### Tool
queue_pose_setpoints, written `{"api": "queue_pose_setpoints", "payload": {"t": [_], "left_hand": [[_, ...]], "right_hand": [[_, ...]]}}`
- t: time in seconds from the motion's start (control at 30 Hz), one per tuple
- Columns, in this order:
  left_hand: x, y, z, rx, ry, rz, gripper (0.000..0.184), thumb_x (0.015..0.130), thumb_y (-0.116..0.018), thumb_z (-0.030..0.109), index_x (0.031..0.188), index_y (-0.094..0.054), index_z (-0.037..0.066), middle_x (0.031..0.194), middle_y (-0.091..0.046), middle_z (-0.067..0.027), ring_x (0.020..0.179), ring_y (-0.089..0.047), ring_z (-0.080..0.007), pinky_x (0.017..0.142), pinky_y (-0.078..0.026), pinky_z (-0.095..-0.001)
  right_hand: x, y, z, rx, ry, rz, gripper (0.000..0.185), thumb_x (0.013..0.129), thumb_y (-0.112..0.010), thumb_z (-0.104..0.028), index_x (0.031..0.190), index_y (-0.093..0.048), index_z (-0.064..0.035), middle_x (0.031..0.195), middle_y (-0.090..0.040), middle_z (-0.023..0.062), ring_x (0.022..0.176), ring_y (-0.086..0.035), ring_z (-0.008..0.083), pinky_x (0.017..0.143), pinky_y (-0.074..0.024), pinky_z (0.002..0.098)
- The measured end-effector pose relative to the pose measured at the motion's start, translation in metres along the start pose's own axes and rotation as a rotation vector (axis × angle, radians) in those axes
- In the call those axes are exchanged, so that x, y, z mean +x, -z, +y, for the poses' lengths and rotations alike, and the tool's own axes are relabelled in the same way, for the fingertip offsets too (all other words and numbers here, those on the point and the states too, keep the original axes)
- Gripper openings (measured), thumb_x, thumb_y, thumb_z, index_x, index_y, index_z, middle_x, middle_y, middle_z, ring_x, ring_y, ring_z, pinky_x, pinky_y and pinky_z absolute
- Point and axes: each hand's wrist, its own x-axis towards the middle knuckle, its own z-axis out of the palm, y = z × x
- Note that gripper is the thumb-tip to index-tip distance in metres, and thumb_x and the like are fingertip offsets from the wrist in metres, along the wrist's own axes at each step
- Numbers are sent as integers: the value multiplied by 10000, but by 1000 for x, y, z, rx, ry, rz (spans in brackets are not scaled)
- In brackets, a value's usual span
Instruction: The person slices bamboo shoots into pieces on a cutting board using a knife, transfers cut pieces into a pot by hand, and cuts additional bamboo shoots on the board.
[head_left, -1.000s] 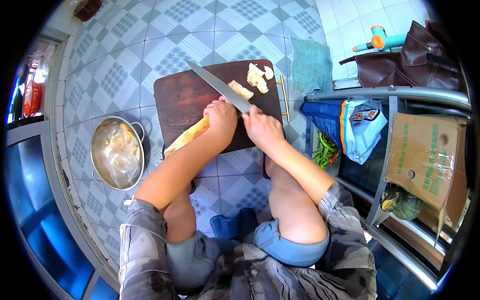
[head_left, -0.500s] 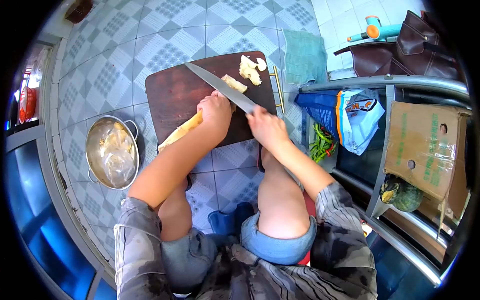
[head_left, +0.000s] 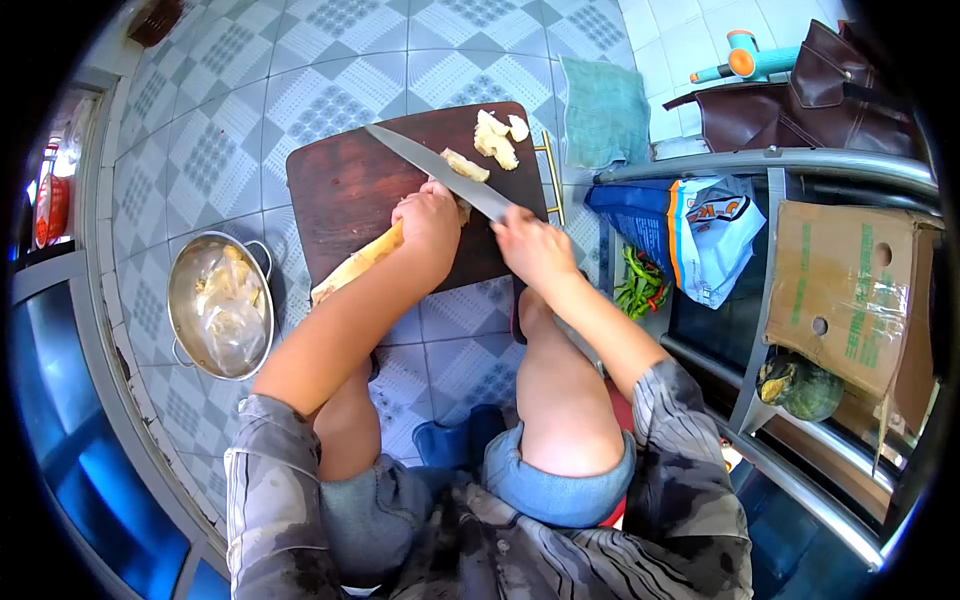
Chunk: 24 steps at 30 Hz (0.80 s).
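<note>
Head view: Left hand point(head_left: 430, 222) has fingers curled around the long pale vegetable point(head_left: 360, 262), which lies diagonally on the cutting board point(head_left: 335, 185). Right hand point(head_left: 537, 243) grips the kitchen knife point(head_left: 435, 168), blade angled forward-left. Forearms converge.

I count one left hand point(head_left: 428, 225), one right hand point(head_left: 535, 245), one knife point(head_left: 440, 172) and one chopping board point(head_left: 338, 190) around mid-frame. There's one metal pot point(head_left: 187, 325) at left, and one cardboard box point(head_left: 840, 290) and one gourd point(head_left: 815, 390) at right.
</note>
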Motion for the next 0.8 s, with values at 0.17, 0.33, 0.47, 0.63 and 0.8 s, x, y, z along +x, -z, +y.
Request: {"api": "queue_pose_setpoints", "payload": {"t": [0.17, 0.33, 0.47, 0.63, 0.8], "left_hand": [[4, 5, -9, -24, -54, -91, 456, 751, -628, 256, 1072, -485, -35, 868, -640, -79, 762, -678, -249, 543, -525, -426], [-3, 5, -11, 13, -93, -29, 467, 744, -634, 248, 1073, -467, -38, 878, -641, -84, 741, -681, -254, 553, -527, -429], [-4, 7, -7, -39, -54, -67, 464, 744, -635, 250, 1067, -460, -32, 861, -646, -98, 742, -681, -256, 556, -527, -429], [1, 9, -10, -38, -20, -100, 440, 760, -624, 247, 1062, -463, -29, 870, -643, -101, 750, -680, -250, 549, -526, -423], [2, 3, -13, -31, -73, -101, 473, 747, -642, 243, 1088, -456, -27, 919, -624, -85, 758, -680, -247, 538, -524, -416]], "right_hand": [[28, 3, -18, 75, 49, 32, 387, 896, -492, -356, 944, -474, 28, 606, -619, 154, 544, -647, 290, 467, -526, 387], [-46, -2, 28, 7, -51, -62, 394, 905, -477, -363, 969, -452, 25, 593, -614, 152, 543, -643, 305, 464, -519, 401], [-27, 1, 15, -10, -39, -89, 386, 908, -475, -360, 962, -452, 22, 585, -611, 156, 526, -640, 294, 463, -519, 399], [33, -1, -15, 49, 45, 10, 364, 908, -474, -348, 927, -467, 16, 566, -605, 151, 514, -637, 288, 461, -517, 403], [-24, 2, 17, 47, -35, -52, 363, 908, -466, -353, 941, -460, 9, 591, -612, 159, 536, -637, 323, 467, -515, 425]]}}
